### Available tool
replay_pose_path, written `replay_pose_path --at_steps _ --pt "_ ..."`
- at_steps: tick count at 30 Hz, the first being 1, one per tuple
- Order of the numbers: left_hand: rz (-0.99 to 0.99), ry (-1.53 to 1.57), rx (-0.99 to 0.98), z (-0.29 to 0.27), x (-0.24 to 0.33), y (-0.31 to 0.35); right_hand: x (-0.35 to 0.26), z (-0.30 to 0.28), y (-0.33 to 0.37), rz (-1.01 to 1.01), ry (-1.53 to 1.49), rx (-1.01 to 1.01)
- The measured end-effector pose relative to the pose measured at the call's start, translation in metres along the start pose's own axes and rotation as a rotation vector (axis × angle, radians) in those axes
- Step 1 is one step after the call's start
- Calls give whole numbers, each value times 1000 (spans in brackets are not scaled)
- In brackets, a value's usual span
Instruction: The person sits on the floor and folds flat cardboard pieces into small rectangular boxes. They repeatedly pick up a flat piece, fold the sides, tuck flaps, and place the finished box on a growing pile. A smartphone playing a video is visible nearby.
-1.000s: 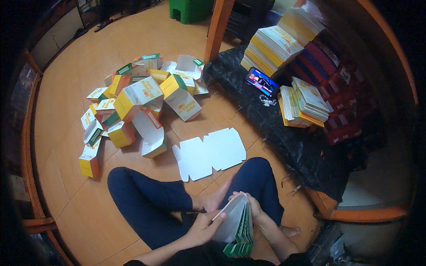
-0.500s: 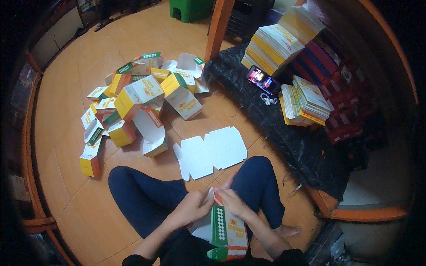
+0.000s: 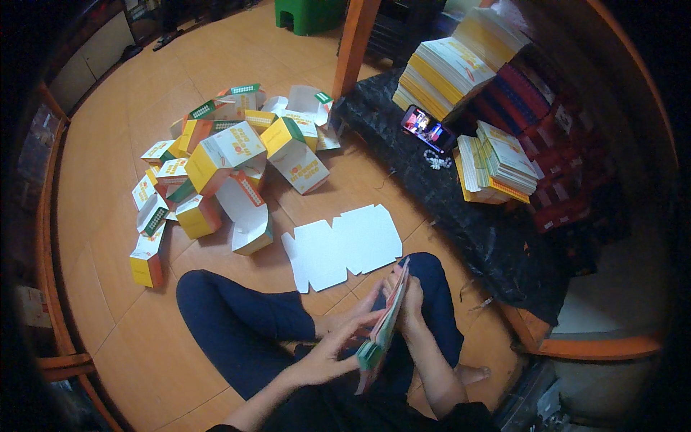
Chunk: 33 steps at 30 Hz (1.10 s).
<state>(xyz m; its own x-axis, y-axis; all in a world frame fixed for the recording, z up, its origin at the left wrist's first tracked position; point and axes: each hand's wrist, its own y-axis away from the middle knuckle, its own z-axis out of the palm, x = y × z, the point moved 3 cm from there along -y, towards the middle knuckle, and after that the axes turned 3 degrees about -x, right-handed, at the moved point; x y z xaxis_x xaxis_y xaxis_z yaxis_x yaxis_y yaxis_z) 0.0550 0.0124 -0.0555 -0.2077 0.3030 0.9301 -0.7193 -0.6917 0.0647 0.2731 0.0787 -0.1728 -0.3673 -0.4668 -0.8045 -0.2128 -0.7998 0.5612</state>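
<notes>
Tiled floor [image 3: 108, 165] here, boxes [image 3: 227, 155] left of the sheet [image 3: 349, 248], right hand [image 3: 412, 297] gripping card [image 3: 384, 331] nearside of it, left hand [image 3: 327, 360] splayed against the card.

Flat cardboard [image 3: 384, 331], green-ended; tilted, nearly edge-on; between both hands [image 3: 330, 361] [image 3: 412, 301]

Two hands: left hand [image 3: 327, 361], right hand [image 3: 412, 299]. Two bare feet [image 3: 472, 375]. Held cardboard [image 3: 385, 327], layers too blurred to count. One flat white blank [image 3: 349, 245]. Over ten heaped boxes [image 3: 224, 157], overlapping, so exact total unclear. Two flat-carton clusters: larger cluster [image 3: 435, 81], smaller cluster [image 3: 497, 167]; cartons per cluster not countable. One phone [image 3: 428, 129]. One beaded string [image 3: 437, 160]. One green stool [image 3: 311, 17]. Several red packs [image 3: 560, 210].
</notes>
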Motion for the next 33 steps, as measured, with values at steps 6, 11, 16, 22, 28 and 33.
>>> replay_pose_path --at_steps 6,11,16,22,28,33 --pt "48 -401 433 -21 -8 -5 -19 24 29 275 -127 -94" --pt "-160 -17 753 -43 -31 0 -15 45 45 295 -19 -307" --pt "-128 -175 965 -72 -51 -1 -4 67 39 380 23 -408" --pt "-62 -318 1206 -117 -82 -12 -43 78 6 214 182 -761" --pt "63 -347 1243 -178 -115 -20 -104 26 -74 -197 303 -228" --pt "-71 -454 1095 -199 -139 -20 -200 43 -149 -975 1046 241"
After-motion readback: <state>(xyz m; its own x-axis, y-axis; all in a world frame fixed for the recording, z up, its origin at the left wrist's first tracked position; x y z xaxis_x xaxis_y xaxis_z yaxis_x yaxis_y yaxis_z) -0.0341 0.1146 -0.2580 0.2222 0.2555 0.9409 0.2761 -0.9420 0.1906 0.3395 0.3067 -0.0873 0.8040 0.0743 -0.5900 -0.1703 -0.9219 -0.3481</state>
